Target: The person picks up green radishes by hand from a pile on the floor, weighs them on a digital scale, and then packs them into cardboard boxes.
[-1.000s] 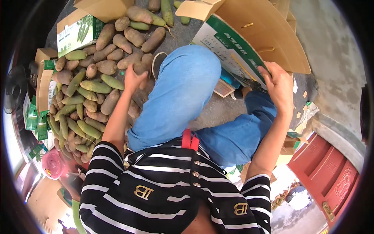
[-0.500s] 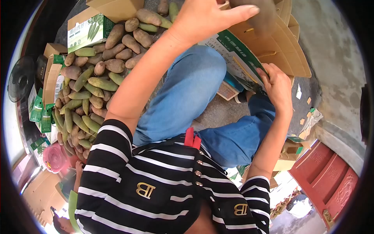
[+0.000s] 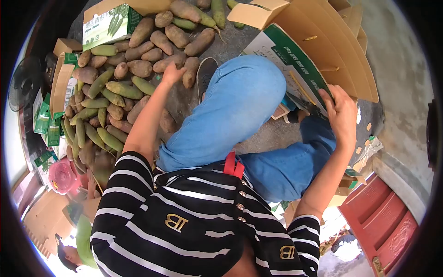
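My left hand (image 3: pixel 174 74) reaches to the near edge of the radish pile. Its thumb stands apart and the other fingers curl against a brown, soil-coated radish (image 3: pixel 170 63), partly hiding it. My right hand (image 3: pixel 340 108) grips the upper edge of a carton (image 3: pixel 295 55) with green and white print, fingers over its rim and the open flaps beyond. The pile mixes long green radishes (image 3: pixel 124 90) with brown, muddy ones (image 3: pixel 141 32). Another brown radish (image 3: pixel 190 72) lies right beside my left thumb.
A printed carton (image 3: pixel 108 31) stands behind the pile, and another open box (image 3: pixel 61 87) stands at its left. My bent knee (image 3: pixel 249 87) lies between pile and carton. A fan (image 3: pixel 25 88), a pink plastic item (image 3: pixel 63 176) and a person in green (image 3: pixel 84 240) are at the left.
My left hand has moved from above the open carton, where it held a blurred brown object, down-left to the pile; that object is gone from it. My right hand stays on the carton edge.
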Demonstrator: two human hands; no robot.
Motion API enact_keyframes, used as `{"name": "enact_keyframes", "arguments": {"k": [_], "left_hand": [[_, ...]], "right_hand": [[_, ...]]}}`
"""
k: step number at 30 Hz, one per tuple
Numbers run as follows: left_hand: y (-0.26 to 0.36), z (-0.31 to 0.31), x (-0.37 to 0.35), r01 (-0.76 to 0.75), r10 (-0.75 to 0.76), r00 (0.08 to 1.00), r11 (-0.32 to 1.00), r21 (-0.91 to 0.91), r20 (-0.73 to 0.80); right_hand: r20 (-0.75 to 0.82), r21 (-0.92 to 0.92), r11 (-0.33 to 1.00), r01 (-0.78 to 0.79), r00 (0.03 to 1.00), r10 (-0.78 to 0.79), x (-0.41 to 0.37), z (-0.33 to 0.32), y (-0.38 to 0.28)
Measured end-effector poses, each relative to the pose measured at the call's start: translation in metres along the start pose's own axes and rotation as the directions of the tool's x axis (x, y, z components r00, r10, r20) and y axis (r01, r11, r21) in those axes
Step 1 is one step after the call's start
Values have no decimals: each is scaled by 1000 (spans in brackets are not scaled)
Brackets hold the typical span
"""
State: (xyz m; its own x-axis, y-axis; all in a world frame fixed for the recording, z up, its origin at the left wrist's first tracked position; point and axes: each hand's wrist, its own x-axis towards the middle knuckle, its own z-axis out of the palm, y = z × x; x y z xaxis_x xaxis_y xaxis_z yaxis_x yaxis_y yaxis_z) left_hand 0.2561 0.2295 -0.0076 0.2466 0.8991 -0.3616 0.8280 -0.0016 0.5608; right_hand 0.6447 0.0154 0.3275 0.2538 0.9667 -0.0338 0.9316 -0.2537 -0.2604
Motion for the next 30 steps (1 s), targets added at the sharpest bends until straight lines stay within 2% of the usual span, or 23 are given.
{"name": "enact_keyframes", "arguments": {"k": [1, 4, 5, 8, 11, 14, 17, 20, 23, 24, 25, 26, 27, 29, 30], "left_hand": [[-13, 14, -1, 65, -65, 998, 996, 53, 8], [-34, 51, -7, 347, -325, 930, 930, -120, 170], [-13, 43, -14, 537, -483, 831, 826, -170, 275], [-23, 64, -9, 534, -464, 831, 819, -208, 307], [-52, 93, 4, 497, -476, 865, 856, -142, 156], [-18, 62, -4, 549, -489, 802, 830, -98, 343], [-19, 68, -5, 588, -531, 801, 786, -193, 275], [-15, 67, -6, 578, -478, 816, 697, -425, 325], [4, 49, -9, 618, -485, 777, 468, -632, 401], [2, 42, -7, 660, -446, 742, 355, -662, 500], [25, 23, -22, 585, -447, 791, 352, -731, 418], [21, 18, -22, 528, -358, 840, 371, -764, 407], [43, -1, -33, 464, -364, 874, 424, -778, 323], [88, -39, -45, 239, -189, 968, 494, -836, 165], [120, -66, -52, 155, -158, 985, 666, -730, 65]], "right_hand": [[1, -10, 1000, -7, 1000, 7, 1, -1, -1], [1, -4, 1000, -20, 1000, 20, 3, 1, 1], [8, -2, 1000, -23, 1000, 23, 5, 1, 1], [25, -1, 999, -42, 999, 42, 7, 0, 1], [32, -3, 998, -57, 998, 57, 7, 0, 0], [36, -3, 999, -45, 998, 45, 7, 0, 1], [22, -14, 1000, -24, 999, 25, 6, -1, 0], [7, -18, 1000, -7, 1000, 7, 5, 1, -2], [-10, -11, 1000, 9, 1000, -10, 3, 3, 4], [-14, -16, 1000, 9, 1000, -9, 2, 2, 5], [-19, -18, 1000, 10, 1000, -10, 2, 3, 5], [-22, -18, 1000, 14, 1000, -14, 1, 3, 6], [-35, -21, 999, 40, 999, -40, 1, 4, 6], [-26, -34, 999, 32, 999, -32, -1, 4, 6], [-18, -39, 999, 35, 999, -35, -1, 4, 5]]}}
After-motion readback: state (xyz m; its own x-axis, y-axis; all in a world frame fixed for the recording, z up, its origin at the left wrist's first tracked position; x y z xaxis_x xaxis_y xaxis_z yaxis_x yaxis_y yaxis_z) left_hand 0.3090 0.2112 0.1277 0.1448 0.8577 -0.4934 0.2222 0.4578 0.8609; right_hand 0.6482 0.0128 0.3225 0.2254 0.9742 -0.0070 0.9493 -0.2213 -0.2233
